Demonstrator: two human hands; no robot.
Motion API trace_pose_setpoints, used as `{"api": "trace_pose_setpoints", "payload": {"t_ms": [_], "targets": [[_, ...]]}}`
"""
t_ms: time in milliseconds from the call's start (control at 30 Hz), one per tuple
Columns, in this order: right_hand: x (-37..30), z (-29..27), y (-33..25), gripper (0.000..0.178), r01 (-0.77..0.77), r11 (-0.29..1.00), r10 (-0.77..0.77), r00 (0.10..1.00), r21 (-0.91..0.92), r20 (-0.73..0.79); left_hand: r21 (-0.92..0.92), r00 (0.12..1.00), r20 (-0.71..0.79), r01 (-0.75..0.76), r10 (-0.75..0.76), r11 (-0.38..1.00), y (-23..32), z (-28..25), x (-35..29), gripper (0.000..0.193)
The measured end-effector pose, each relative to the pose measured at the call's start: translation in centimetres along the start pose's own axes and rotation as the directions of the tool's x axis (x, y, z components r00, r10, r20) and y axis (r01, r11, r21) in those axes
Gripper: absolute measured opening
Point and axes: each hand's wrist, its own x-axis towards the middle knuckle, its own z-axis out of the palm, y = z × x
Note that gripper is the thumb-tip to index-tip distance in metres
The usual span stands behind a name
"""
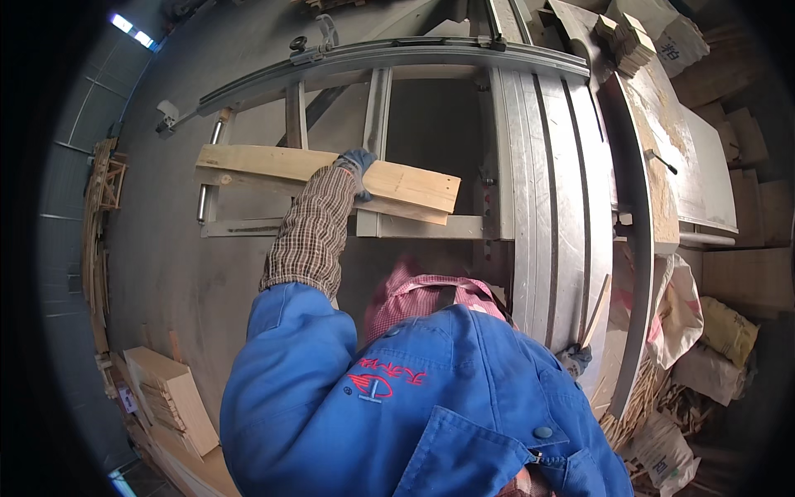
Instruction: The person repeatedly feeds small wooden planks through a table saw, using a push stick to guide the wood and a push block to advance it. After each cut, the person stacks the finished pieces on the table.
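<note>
My left hand (358, 168), in a grey-blue glove with a checked sleeve cover, reaches forward and grips the far edge of a pale wooden board (273, 163). That board lies on a second board (414, 201), and both rest across the metal frame (431, 225) of a large saw table. My right hand (575, 359), also gloved, shows only partly past my blue jacket at the lower right. It sits at the lower end of a thin wooden strip (598, 308) that leans on the table's grooved metal top (546, 207). Its grip is hidden.
A curved metal rail (397, 55) bounds the far side of the frame. Stacked wood blocks (170, 393) lie at the lower left, short offcuts (629, 41) at the top right. Sacks (704, 331) and scrap strips (638, 406) crowd the right.
</note>
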Motion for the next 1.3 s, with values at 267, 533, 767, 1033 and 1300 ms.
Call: {"api": "trace_pose_setpoints", "payload": {"t_ms": [267, 533, 767, 1033, 1300], "targets": [[1.2, -1.9, -5.9, 0.03, -0.026, 1.0, 0.025, 0.999, 0.016, 0.046, 0.044, 1.0, 0.02, -0.004, 0.003, 0.999, -2.5, -0.9, 1.8, 0.109], [1.5, -1.0, -8.2, 0.026, -0.052, 0.995, 0.052, 0.999, 0.08, -0.001, 0.004, 0.997, -0.08, -0.011, 0.011, 1.0, -3.7, -1.4, 4.1, 0.083], [0.7, 0.4, -9.7, 0.028, -0.027, 0.995, 0.03, 0.999, 0.099, -0.028, 0.005, 0.994, -0.104, -0.03, 0.031, 1.0, -6.8, 0.4, 5.2, 0.085], [0.8, -0.3, -10.6, 0.028, -0.034, 0.987, 0.031, 0.999, 0.154, 0.025, 0.216, 0.999, -0.018, -0.04, 0.045, 0.976, -7.7, -0.5, 4.7, 0.096], [-1.1, -0.4, -8.2, 0.026, -0.053, 0.992, 0.052, 0.998, 0.11, 0.021, 0.117, 0.991, -0.008, -0.134, 0.136, 0.984, -8.1, -4.4, 1.9, 0.073]]}}
